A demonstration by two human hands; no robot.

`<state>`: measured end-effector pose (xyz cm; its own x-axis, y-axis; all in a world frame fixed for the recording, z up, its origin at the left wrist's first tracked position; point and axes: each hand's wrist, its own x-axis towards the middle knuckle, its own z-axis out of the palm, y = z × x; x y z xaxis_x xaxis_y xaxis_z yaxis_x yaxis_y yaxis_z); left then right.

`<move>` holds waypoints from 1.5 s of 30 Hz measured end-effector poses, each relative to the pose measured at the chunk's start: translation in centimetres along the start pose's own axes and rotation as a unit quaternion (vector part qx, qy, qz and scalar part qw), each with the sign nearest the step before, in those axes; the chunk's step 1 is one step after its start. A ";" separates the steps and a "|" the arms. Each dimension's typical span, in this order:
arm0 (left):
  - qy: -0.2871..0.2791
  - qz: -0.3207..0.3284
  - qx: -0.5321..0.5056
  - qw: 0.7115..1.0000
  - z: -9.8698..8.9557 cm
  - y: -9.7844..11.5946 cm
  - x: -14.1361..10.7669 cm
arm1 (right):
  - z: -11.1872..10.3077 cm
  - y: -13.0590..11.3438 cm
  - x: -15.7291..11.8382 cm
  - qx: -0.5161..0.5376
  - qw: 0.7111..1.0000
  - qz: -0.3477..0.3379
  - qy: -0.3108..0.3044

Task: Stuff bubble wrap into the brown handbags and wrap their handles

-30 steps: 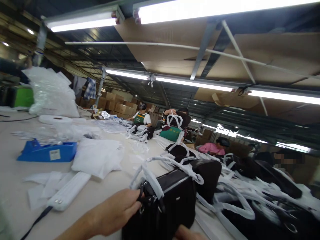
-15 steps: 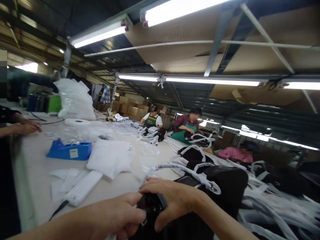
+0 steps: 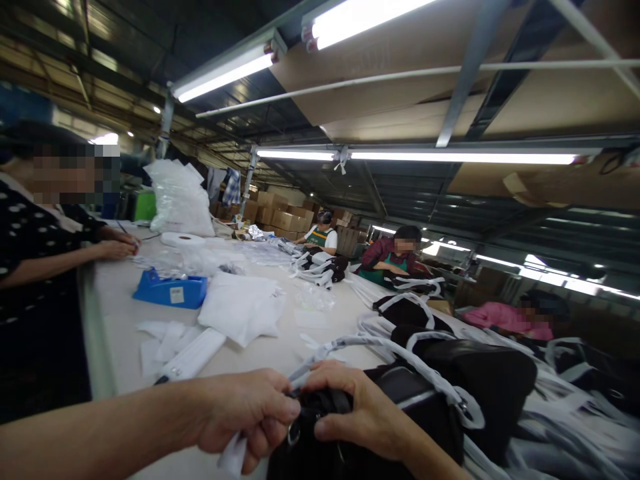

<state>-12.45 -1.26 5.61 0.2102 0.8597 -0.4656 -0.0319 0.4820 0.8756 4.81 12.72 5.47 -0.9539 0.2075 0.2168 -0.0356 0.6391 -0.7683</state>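
Note:
A black bag (image 3: 315,453) with a metal ring lies at the bottom centre of the head view, under both hands. My left hand (image 3: 250,417) is closed at the bag's upper left edge, and a strip of white wrapping (image 3: 233,455) hangs out below its fingers. Thumb and fingers of my right hand (image 3: 355,407) curve around the top of the bag, pressing its black material between them. A white-wrapped handle (image 3: 390,347) arches up behind the right hand.
On the table (image 3: 115,347) are a blue tape dispenser (image 3: 170,291), a white packet (image 3: 243,307) and a white power strip (image 3: 193,357). More black bags (image 3: 465,373) stand at right. A person in polka dots (image 3: 45,247) stands left; others work farther back.
The view has swung left, bringing more of the person in polka dots into sight. My right hand's fingers have closed in on the bag; white wrapping shows more below my left hand.

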 end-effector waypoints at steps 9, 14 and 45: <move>0.075 0.077 -0.047 0.993 0.0 0.4 -1.2 | 1.5 -0.2 -0.5 -0.025 0.998 0.008 0.057; 0.155 0.127 -0.009 0.980 -0.2 -0.5 -1.6 | 2.2 -0.1 -0.5 -0.052 0.995 -0.043 0.080; 0.299 0.169 0.580 0.739 0.9 -0.9 -0.3 | 3.2 0.7 -0.2 -0.131 0.981 -0.120 0.078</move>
<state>-11.59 -2.14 5.08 -0.0990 0.9858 0.1360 0.9478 0.0518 0.3146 4.00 10.79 2.95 -0.8696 0.1257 0.4775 -0.1564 0.8471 -0.5078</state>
